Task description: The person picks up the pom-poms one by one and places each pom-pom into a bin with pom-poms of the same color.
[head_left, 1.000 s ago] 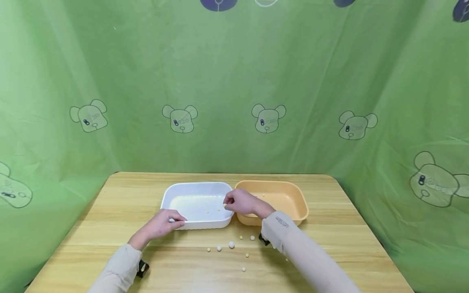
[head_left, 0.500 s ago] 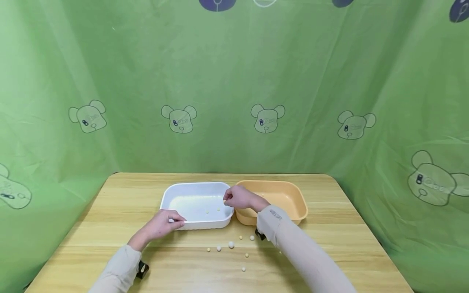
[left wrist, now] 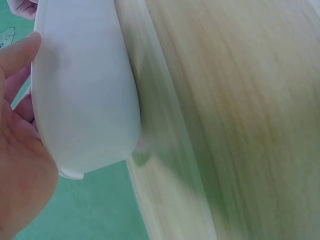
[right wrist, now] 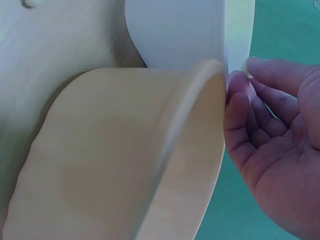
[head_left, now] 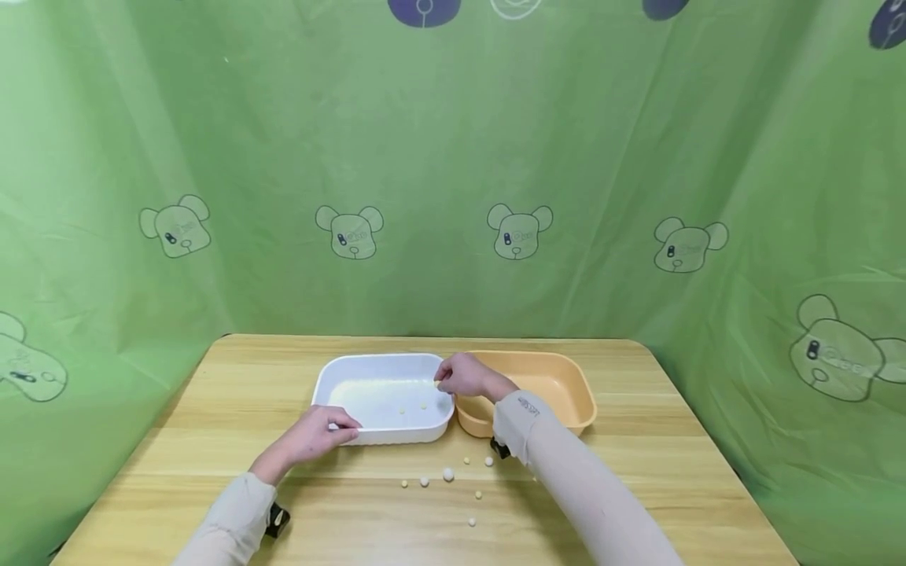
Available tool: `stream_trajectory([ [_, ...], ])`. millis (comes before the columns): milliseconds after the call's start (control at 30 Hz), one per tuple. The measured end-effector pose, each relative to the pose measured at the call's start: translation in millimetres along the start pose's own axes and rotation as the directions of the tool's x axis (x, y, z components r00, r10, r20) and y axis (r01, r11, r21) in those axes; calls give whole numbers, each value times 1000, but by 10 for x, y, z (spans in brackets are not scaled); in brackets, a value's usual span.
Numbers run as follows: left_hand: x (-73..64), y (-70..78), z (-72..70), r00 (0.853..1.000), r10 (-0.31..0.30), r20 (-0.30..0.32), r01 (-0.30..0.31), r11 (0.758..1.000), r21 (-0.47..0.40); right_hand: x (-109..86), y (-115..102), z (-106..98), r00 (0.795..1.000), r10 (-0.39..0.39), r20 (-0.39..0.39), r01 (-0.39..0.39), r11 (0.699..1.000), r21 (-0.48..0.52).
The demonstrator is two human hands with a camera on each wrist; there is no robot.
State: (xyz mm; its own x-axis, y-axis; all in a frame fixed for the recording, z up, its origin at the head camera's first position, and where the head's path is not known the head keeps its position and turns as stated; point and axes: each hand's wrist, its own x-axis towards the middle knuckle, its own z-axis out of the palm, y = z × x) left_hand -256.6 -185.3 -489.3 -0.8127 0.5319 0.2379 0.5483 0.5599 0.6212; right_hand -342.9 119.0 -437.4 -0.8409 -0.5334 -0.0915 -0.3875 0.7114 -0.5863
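Observation:
A white plastic basin (head_left: 396,435) stands on the table, and my left hand (head_left: 318,434) holds its near rim at the left. In the left wrist view the thumb (left wrist: 22,52) lies on the outer wall while the other fingers are partly hidden behind the rim. Over the basin's right end, my right hand (head_left: 467,375) pinches a small yellow ball (head_left: 436,384) between thumb and fingertips; most of the ball is covered. Two small yellow balls (head_left: 424,406) lie on the basin floor.
An orange basin (head_left: 566,393) stands against the white one's right side, partly behind the right forearm. Several small white balls (head_left: 448,475) and yellow balls (head_left: 478,495) lie loose on the wooden table (head_left: 354,511). A green curtain (head_left: 425,299) hangs around the table.
My right hand, still pinching the yellow ball, has risen slightly over the white basin's right end, and its forearm has shifted left. The left hand stays on the rim.

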Motion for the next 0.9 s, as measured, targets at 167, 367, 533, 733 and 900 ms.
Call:
stream_trajectory([
  [167,-5,17,-10,1000,4,2,-4,1000,-11,4,-2,-10,1000,25,10,-26,998,55],
  [367,-5,2,-15,1000,-8,2,8,1000,-13,42,20,-12,1000,29,-6,-29,997,66],
  [533,-6,-2,11,1000,0,-3,0,1000,-6,49,56,-2,999,41,-10,-40,996,83],
  [733,-3,17,13,1000,12,-7,-12,1000,-10,32,56,-11,999,41,-23,-39,995,96],
  [900,-15,11,-16,1000,20,-7,-20,1000,-17,-23,21,-37,1000,5,-17,-4,999,40],
])
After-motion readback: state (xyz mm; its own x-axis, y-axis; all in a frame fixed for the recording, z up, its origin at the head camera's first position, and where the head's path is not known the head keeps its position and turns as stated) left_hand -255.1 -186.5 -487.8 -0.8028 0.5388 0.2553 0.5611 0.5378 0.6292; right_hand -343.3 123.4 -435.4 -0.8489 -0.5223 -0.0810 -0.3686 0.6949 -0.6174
